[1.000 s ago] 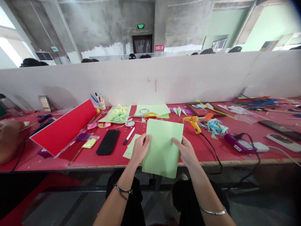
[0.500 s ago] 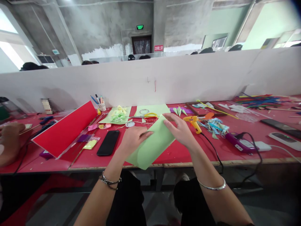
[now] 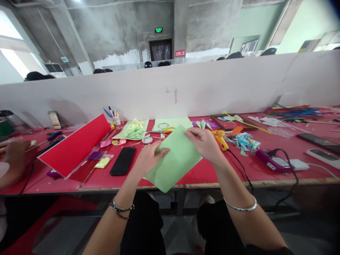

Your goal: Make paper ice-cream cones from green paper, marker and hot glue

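A light green sheet of paper [image 3: 174, 161] is held tilted over the front edge of the red table [image 3: 212, 173]. My left hand [image 3: 148, 157] pinches its upper left edge, thumb on top. At the sheet's top corner my right hand [image 3: 204, 143] grips it with curled fingers. Both wrists wear bracelets. More green paper [image 3: 172, 122] lies flat behind, with yellow-handled scissors [image 3: 166, 130] on it.
A black phone [image 3: 122, 160] and a tilted red board [image 3: 75, 145] lie left. A yellow glue gun [image 3: 220, 137] with its cable, a purple device [image 3: 269, 161] and paper scraps lie right. Another person's hand [image 3: 13, 156] rests at far left. A white partition runs behind.
The sheet went from upright and facing me to tilted diagonally. My right hand moved from its right edge up to the top corner; my left hand shifted left along the upper edge.
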A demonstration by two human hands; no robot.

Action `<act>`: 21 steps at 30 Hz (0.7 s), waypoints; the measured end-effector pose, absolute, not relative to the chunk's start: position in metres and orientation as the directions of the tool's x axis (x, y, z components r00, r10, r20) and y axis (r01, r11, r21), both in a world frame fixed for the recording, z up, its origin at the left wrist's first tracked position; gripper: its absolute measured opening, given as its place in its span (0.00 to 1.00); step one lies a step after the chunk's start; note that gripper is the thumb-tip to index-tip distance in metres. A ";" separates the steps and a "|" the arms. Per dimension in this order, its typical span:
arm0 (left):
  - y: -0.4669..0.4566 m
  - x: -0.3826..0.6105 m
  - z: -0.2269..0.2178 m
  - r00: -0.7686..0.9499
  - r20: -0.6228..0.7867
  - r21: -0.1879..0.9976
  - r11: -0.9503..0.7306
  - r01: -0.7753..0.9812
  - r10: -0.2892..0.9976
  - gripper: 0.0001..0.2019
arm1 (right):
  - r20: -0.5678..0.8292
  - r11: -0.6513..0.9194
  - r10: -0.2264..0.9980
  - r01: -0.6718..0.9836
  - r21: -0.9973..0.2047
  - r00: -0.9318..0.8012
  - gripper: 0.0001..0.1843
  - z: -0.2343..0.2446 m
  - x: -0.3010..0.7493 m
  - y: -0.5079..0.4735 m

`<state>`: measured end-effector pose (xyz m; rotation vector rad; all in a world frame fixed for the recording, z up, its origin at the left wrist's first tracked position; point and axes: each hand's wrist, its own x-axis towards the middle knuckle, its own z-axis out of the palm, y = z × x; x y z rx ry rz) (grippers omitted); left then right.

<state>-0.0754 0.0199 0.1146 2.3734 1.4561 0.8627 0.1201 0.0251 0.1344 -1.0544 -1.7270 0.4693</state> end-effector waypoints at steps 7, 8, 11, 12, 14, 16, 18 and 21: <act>0.021 -0.079 0.118 0.377 0.381 0.441 -0.524 0.729 0.844 0.17 | 0.578 0.555 0.810 0.452 -0.698 -0.101 0.14 0.133 0.119 0.025; 0.021 -0.079 0.119 0.383 0.378 0.435 -0.527 0.730 0.843 0.17 | 0.595 0.564 0.798 0.474 -0.677 -0.099 0.15 0.133 0.118 0.026; 0.019 -0.078 0.121 0.390 0.368 0.432 -0.527 0.732 0.844 0.18 | 0.629 0.571 0.773 0.524 -0.632 -0.085 0.18 0.131 0.118 0.029; 0.018 -0.077 0.121 0.384 0.368 0.436 -0.522 0.733 0.847 0.18 | 0.634 0.571 0.770 0.524 -0.632 -0.075 0.18 0.131 0.117 0.030; 0.015 -0.077 0.120 0.366 0.364 0.448 -0.505 0.738 0.857 0.18 | 0.647 0.574 0.761 0.513 -0.638 -0.047 0.18 0.130 0.117 0.031; 0.013 -0.077 0.119 0.352 0.348 0.464 -0.485 0.741 0.869 0.18 | 0.666 0.576 0.746 0.511 -0.638 -0.009 0.19 0.130 0.118 0.032; 0.011 -0.077 0.117 0.347 0.331 0.479 -0.473 0.740 0.878 0.17 | 0.687 0.568 0.726 0.527 -0.632 0.042 0.19 0.130 0.120 0.032; 0.010 -0.080 0.115 0.344 0.329 0.491 -0.470 0.734 0.879 0.18 | 0.707 0.542 0.700 0.568 -0.619 0.102 0.20 0.128 0.124 0.034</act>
